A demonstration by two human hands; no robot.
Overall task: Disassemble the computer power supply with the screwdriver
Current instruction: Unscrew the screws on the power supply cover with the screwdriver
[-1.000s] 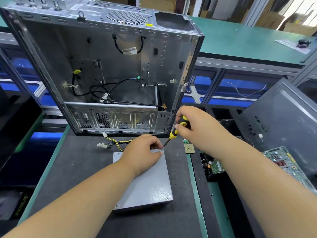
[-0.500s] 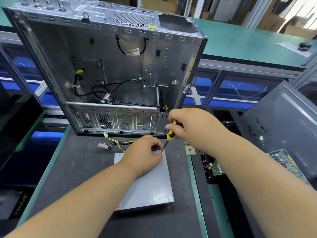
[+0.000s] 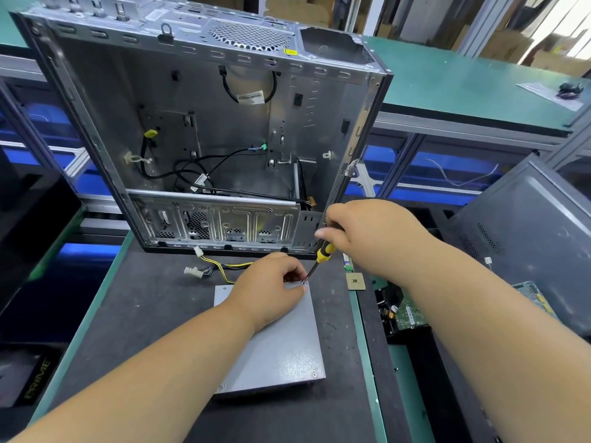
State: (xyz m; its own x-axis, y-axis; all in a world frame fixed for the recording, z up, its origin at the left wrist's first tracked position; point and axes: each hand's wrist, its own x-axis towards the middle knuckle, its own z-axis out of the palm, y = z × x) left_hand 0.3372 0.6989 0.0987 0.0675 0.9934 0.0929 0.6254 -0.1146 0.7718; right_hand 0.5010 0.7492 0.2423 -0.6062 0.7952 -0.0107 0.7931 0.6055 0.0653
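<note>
The grey metal power supply (image 3: 278, 350) lies flat on the dark mat, its yellow and black cables (image 3: 220, 268) trailing toward the case. My left hand (image 3: 268, 289) rests on its far end, fingers curled next to the far right corner screw (image 3: 303, 282). My right hand (image 3: 361, 231) grips the yellow and black screwdriver (image 3: 323, 254), whose tip sits on that screw. Another screw (image 3: 314, 374) shows at the near right corner.
An open computer case (image 3: 204, 132) stands upright just behind the power supply. A small CPU chip (image 3: 355, 280) lies to the right of it. Circuit boards (image 3: 409, 314) sit in a bin at right, beside a dark side panel (image 3: 527, 231). A black box (image 3: 28, 378) lies lower left.
My right hand has shifted on the screwdriver handle, turning it, and covers more of the handle. The left hand and the power supply stay in place.
</note>
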